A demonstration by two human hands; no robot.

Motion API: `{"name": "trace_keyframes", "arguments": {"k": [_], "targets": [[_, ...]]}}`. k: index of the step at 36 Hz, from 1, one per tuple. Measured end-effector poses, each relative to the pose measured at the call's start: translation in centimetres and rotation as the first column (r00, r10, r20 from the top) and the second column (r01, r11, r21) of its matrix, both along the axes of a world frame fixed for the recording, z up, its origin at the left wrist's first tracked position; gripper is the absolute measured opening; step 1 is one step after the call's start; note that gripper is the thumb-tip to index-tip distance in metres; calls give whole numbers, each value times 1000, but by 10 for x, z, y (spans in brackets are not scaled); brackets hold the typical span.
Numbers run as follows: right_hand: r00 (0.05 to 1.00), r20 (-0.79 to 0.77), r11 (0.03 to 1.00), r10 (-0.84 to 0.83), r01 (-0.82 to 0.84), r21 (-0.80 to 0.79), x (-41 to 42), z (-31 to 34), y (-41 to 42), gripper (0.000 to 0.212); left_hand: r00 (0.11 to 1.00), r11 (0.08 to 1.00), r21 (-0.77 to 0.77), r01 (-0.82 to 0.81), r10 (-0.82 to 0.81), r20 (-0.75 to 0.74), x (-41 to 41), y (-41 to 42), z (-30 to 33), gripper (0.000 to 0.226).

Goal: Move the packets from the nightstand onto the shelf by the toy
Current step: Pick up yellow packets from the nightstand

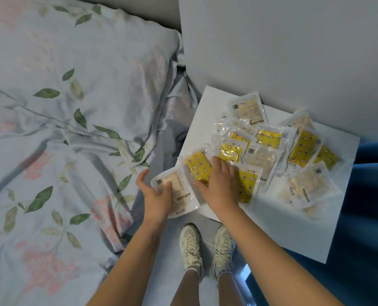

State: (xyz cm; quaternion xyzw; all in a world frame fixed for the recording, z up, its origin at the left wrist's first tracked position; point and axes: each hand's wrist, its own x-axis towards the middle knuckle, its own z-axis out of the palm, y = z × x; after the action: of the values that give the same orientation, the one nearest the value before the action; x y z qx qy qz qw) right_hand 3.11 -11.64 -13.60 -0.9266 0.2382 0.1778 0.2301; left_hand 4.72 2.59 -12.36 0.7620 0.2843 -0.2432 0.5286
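Several clear packets, some yellow with a star pattern (304, 146) and some pale beige (247, 108), lie scattered on the white nightstand (336, 228). My left hand (156, 195) holds a beige packet (179, 188) that overhangs the nightstand's left front corner, thumb on top. My right hand (219, 184) lies flat, fingers spread, across two yellow packets (198, 167) near the front left of the pile. Neither the shelf nor the toy is in view.
A bed with floral blue-grey bedding and a pillow (84, 62) fills the left. A white wall (294, 40) stands behind the nightstand. A dark blue surface (371, 195) lies to the right. My shoes (208, 246) stand on the floor in front.
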Motion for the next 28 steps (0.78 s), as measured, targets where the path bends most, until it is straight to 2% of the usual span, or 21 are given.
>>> {"name": "trace_keyframes", "arguments": {"k": [2, 4, 6, 8, 12, 13, 15, 17, 19, 21, 23, 24, 26, 28], "targets": [[997, -66, 992, 41, -49, -120, 5, -4, 7, 90, 998, 996, 54, 68, -68, 12, -1, 4, -2, 28], [994, -99, 985, 38, -54, -165, 8, -8, 12, 93, 996, 991, 95, 93, -92, -9, -2, 7, -3, 38], [993, -118, 986, 30, -49, -162, 13, -10, 12, 92, 998, 997, 67, 47, -44, -42, -1, 7, -3, 39], [989, -135, 985, 55, -76, -157, 19, -11, 9, 84, 996, 1000, -18, -6, 4, -84, 1, 5, -2, 33], [968, -198, 970, 156, -188, -153, 23, -7, 2, 70, 993, 984, -175, -6, -15, -119, 0, 2, -4, 19], [967, -200, 973, 157, -187, -139, 22, -6, 1, 65, 994, 982, -191, -6, -16, -112, -1, 0, -4, 19], [979, -148, 986, 139, -151, -72, 19, -5, -1, 49, 995, 976, -219, 1, -23, -99, -2, -2, -7, 36], [998, -53, 987, 36, -27, 160, 13, -3, -1, 33, 995, 964, -265, 16, -41, -88, -2, -7, -5, 42], [993, -43, 877, -113, 120, 466, 8, 4, 2, 26, 994, 944, -329, 39, -71, -85, -1, -11, -2, 46], [975, -53, 744, -214, 198, 639, 1, 10, 8, 22, 992, 931, -360, 64, -99, -81, -1, -13, 0, 46], [958, -40, 672, -285, 229, 704, -7, 12, 12, 25, 992, 934, -350, 66, -99, -77, -2, -15, 1, 46], [950, -12, 669, -311, 227, 708, -11, 11, 13, 28, 994, 939, -340, 53, -82, -70, -2, -15, 2, 44], [917, 127, 733, -378, 213, 647, -17, 11, 11, 35, 999, 955, -298, 15, -29, -40, -2, -17, 3, 31], [825, 306, 817, -475, 283, 503, -23, 11, 5, 41, 999, 965, -260, -35, 28, -30, -1, -17, 2, 20]]}}
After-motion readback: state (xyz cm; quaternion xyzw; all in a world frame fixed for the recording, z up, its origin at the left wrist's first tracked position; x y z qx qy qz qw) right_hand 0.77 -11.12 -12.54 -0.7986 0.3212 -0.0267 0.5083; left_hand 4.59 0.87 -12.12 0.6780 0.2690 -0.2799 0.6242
